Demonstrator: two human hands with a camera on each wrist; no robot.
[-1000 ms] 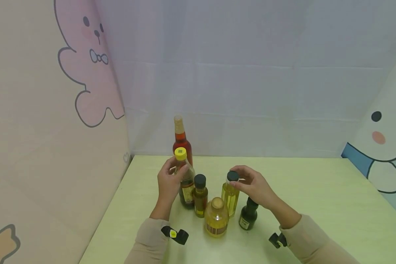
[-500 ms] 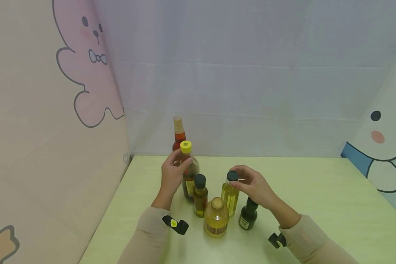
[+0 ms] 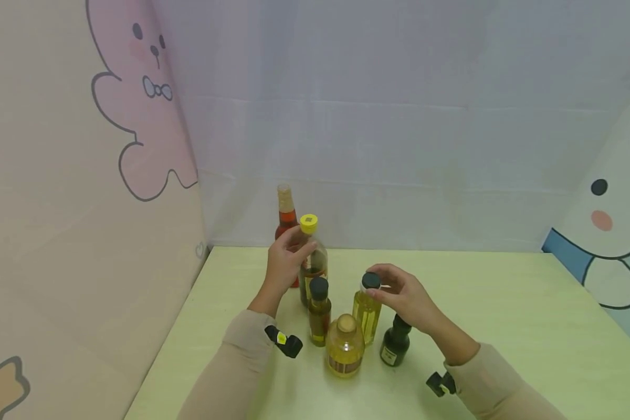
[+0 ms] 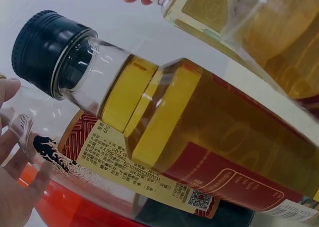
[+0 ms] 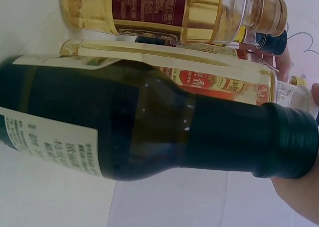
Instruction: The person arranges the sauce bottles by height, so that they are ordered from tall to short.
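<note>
Landmark: the squat gold-capped bottle [image 3: 345, 354], upright on the desk [image 3: 504, 309]. The left hand [image 3: 287, 259] holds the yellow-capped bottle [image 3: 317, 262] below its cap, thumb and fingers drawn in about the upper part. This bottle is behind and left of the squat bottle; its base is hidden, so contact with the desk cannot be told. The right hand [image 3: 406, 296] pinches the clear oil bottle [image 3: 366, 315] at its dark cap, fingers narrow; that bottle stands just behind and right of the squat bottle. Black-capped amber bottle [image 3: 319, 318]: upright, just behind-left of the squat bottle. Small dark green bottle [image 3: 395, 345]: upright, near its right side. Tall red bottle [image 3: 287, 219]: farthest behind-left of it, partly covered by the left hand.
</note>
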